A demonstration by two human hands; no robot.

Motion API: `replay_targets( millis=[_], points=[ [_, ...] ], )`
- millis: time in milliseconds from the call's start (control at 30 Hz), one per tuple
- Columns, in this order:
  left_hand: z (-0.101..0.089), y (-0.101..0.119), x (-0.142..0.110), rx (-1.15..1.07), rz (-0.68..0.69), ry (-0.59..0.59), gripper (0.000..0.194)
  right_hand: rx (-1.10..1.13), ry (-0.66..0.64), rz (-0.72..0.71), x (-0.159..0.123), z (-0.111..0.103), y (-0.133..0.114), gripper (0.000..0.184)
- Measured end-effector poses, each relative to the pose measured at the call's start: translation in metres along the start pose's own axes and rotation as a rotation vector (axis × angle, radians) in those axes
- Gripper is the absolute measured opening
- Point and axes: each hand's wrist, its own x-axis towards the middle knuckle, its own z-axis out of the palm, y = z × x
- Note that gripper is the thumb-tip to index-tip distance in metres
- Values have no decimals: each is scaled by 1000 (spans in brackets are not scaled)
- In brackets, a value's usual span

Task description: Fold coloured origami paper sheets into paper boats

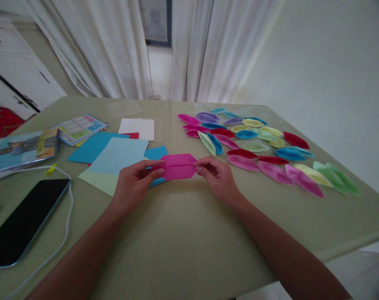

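A piece of folded pink paper (178,167) is held up between my two hands, above the table. It has angled corners and a crease running lengthwise through its middle. My left hand (136,179) pinches its left end between thumb and fingers. At the right end, my right hand (217,175) grips the tip of the same paper with thumb and forefinger. Behind the left hand lie loose sheets, among them a light blue sheet (120,154) and a blue sheet (92,148).
Several folded paper boat shapes (245,134) in many colours spread over the right side of the table (189,250). On the left are a black phone (27,221), a white cable (71,204), a glossy book (23,148) and a white square (138,128).
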Motion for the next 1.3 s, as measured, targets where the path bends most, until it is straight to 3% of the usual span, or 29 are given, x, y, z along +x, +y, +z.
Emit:
replay_targets(
  millis=[133,300,433,667,800,900,1000,1133,1300],
  points=[
    [0,-1,0,-27,25,28,27,67,36,8,-2,2,0,14],
    [0,1,-1,-191,-39,4,65,148,78,48,-2,3,-2,27],
    [2,4,-3,-260,-125,-38,61,199,105,44,1,2,-5,24],
    [16,9,-11,-286,-242,-144,70,309,88,230,1,7,-4,39],
    [20,11,-14,-290,-263,-191,49,351,114,231,-1,8,-7,41],
    [24,14,-19,-291,-276,-160,44,394,28,254,-2,9,-9,37],
    [29,15,-25,-193,-319,-224,43,324,-41,251,-2,8,-9,30],
    [33,16,-27,-69,-317,-312,37,229,19,208,-3,8,-11,30],
    [35,18,-27,-160,-307,-382,29,186,105,186,-5,9,-11,34]
  ],
)
